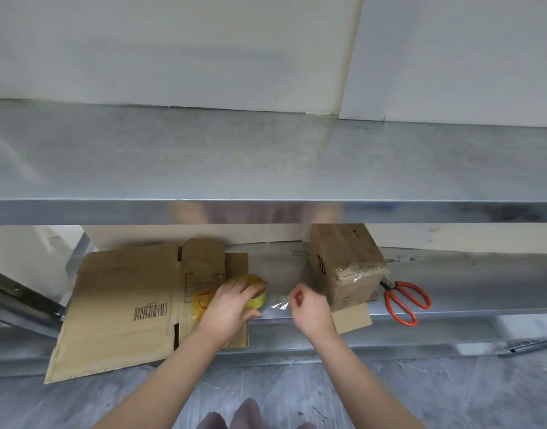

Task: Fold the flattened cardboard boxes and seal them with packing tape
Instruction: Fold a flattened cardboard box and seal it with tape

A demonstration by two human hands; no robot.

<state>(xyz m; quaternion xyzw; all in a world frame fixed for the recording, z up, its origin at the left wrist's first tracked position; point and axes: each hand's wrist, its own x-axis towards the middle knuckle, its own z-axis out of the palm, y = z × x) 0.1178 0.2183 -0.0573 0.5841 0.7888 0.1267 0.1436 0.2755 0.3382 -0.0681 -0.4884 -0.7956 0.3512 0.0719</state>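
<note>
1. Galvanised metal shelving fills the view: a wide upper shelf [266, 156] runs against a white wall [173, 41], a lower shelf [482, 283] sits under it, and a grey floor [80, 404] lies below.
2. Far left on the lower shelf lies a large flattened cardboard sheet [120, 289] with a barcode label [150, 311]. Its near corner hangs past the shelf edge.
3. Just right of it, and overlapping it, lies a smaller flattened box [204, 264]. Its print is too small to read, and a yellow sticker on it is half hidden by the left hand.
4. The left hand [229, 308] grips the tape roll [255, 281], fingers curled over the top and thumb on the near side. The yellowish roll is held over the smaller flattened box.
5. A clear tape strip [277, 303] stretches from the roll to the right hand. It is glossy and hard to trace.
6. The right hand [309, 308] pinches the strip's free end between thumb and forefinger, the other fingers curled in.
7. Just right stands a folded box [346, 264], tilted, with clear tape over its near end and one flap loose at its foot. Its top is cut off by the upper shelf's front edge. Whether the strip touches it cannot be told.
8. Orange-handled scissors [405, 300] lie furthest right, with the blade tips hidden behind the box.
</note>
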